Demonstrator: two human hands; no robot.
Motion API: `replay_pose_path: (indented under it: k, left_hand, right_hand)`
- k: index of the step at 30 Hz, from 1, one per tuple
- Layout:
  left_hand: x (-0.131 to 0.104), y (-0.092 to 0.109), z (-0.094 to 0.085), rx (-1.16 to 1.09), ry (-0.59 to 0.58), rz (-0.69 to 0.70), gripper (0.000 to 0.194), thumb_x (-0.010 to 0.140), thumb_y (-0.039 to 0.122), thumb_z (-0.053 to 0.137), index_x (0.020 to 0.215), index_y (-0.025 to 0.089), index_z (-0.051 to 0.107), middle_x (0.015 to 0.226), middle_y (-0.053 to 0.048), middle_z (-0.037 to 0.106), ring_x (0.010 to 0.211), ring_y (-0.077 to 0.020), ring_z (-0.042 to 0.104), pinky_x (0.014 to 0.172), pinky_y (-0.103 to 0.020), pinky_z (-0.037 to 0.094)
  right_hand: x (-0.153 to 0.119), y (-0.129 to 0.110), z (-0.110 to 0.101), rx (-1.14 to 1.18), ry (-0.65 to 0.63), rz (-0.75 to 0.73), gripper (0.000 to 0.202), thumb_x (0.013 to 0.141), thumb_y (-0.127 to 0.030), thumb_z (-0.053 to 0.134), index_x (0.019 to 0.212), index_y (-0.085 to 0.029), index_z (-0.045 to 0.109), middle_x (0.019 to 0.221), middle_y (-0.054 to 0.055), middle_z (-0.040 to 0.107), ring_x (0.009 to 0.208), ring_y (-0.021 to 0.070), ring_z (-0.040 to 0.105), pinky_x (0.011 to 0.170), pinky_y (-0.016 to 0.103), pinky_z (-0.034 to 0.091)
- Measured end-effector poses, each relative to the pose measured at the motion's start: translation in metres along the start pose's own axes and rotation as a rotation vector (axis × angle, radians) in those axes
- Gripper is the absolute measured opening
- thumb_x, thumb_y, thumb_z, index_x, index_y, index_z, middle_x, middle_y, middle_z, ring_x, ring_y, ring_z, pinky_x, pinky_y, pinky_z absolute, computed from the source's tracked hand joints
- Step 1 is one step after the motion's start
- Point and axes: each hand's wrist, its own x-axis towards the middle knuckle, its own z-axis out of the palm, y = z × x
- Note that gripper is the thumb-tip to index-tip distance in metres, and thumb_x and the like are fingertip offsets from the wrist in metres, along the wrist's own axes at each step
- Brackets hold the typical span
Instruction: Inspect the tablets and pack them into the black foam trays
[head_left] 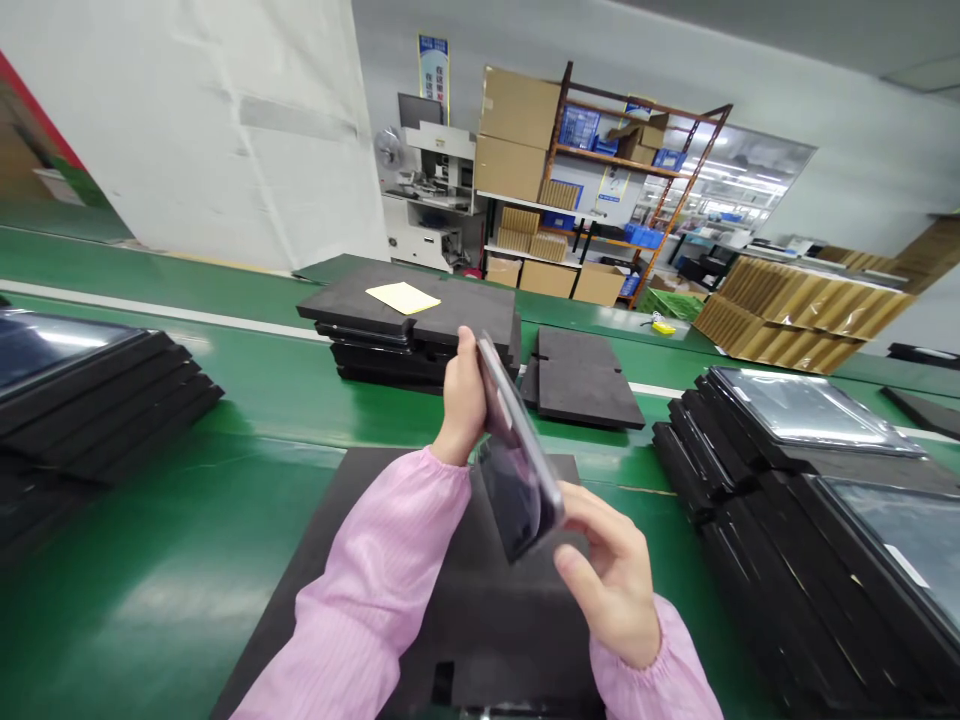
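A thin, glossy display panel [517,440] with a grey edge is tilted on its side above the black foam mat [487,600] in front of me. My left hand [463,395] grips the panel's far end, thumb up along the edge. By the near corner is my right hand [611,570], its thumb apart from its curled fingers. Some of its fingertips go out of sight at the panel's edge, so how firmly they touch is unclear. The panel's near end is slightly blurred.
Black foam sheets [450,310] are piled ahead, topped by a yellow paper [403,297]. More foam [585,375] lies beside them. Stacked panels in foam stand at left [97,400] and right [817,410] on the green table [247,510]. Cardboard dividers [802,310] sit at far right.
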Motion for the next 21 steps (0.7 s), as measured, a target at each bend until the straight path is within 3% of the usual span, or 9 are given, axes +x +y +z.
replay_pose_path:
  k: [3, 6, 11, 17, 21]
  left_hand:
    - [-0.012, 0.023, -0.003, 0.086, -0.112, 0.172, 0.077, 0.064, 0.096, 0.050, 0.039, 0.023, 0.047, 0.034, 0.001, 0.038, 0.034, -0.0105, 0.037, 0.038, -0.029, 0.028]
    - [-0.021, 0.032, -0.003, 0.171, -0.245, 0.260, 0.078, 0.058, 0.098, 0.053, 0.036, 0.023, 0.049, 0.032, 0.000, 0.038, 0.034, -0.0110, 0.035, 0.039, -0.030, 0.023]
    - [-0.023, 0.030, -0.001, 0.185, -0.274, 0.270, 0.080, 0.062, 0.100, 0.045, 0.035, 0.024, 0.048, 0.034, -0.001, 0.038, 0.038, -0.0125, 0.034, 0.043, -0.031, 0.024]
    - [-0.028, 0.026, 0.002, 0.189, -0.310, 0.297, 0.073, 0.071, 0.089, 0.054, 0.039, 0.023, 0.050, 0.038, 0.000, 0.038, 0.042, -0.0127, 0.036, 0.049, -0.031, 0.030]
    - [-0.034, 0.024, 0.005, 0.201, -0.331, 0.222, 0.070, 0.070, 0.085, 0.060, 0.039, 0.022, 0.053, 0.038, 0.000, 0.041, 0.043, -0.0130, 0.039, 0.049, -0.031, 0.029]
  right_hand:
    - [-0.002, -0.008, 0.002, 0.024, 0.039, -0.079, 0.026, 0.081, -0.024, 0.073, 0.104, -0.032, 0.083, 0.105, 0.006, 0.082, 0.093, 0.0297, 0.080, 0.069, 0.034, 0.069]
    - [-0.001, -0.011, 0.004, -0.010, 0.086, -0.113, 0.031, 0.078, -0.016, 0.072, 0.098, -0.036, 0.084, 0.093, 0.002, 0.084, 0.082, 0.0276, 0.082, 0.073, 0.033, 0.069]
    - [-0.001, -0.012, 0.004, -0.081, 0.129, -0.101, 0.026, 0.080, -0.014, 0.068, 0.085, -0.032, 0.085, 0.083, 0.002, 0.084, 0.073, 0.0259, 0.082, 0.068, 0.030, 0.068]
    - [0.001, -0.017, -0.002, -0.139, 0.165, -0.117, 0.024, 0.077, -0.012, 0.064, 0.071, -0.028, 0.081, 0.072, 0.002, 0.082, 0.062, 0.0230, 0.079, 0.061, 0.024, 0.066]
    - [0.002, -0.019, -0.004, -0.152, 0.169, -0.114, 0.020, 0.078, -0.014, 0.063, 0.069, -0.026, 0.077, 0.066, 0.000, 0.079, 0.057, 0.0200, 0.076, 0.057, 0.021, 0.062]
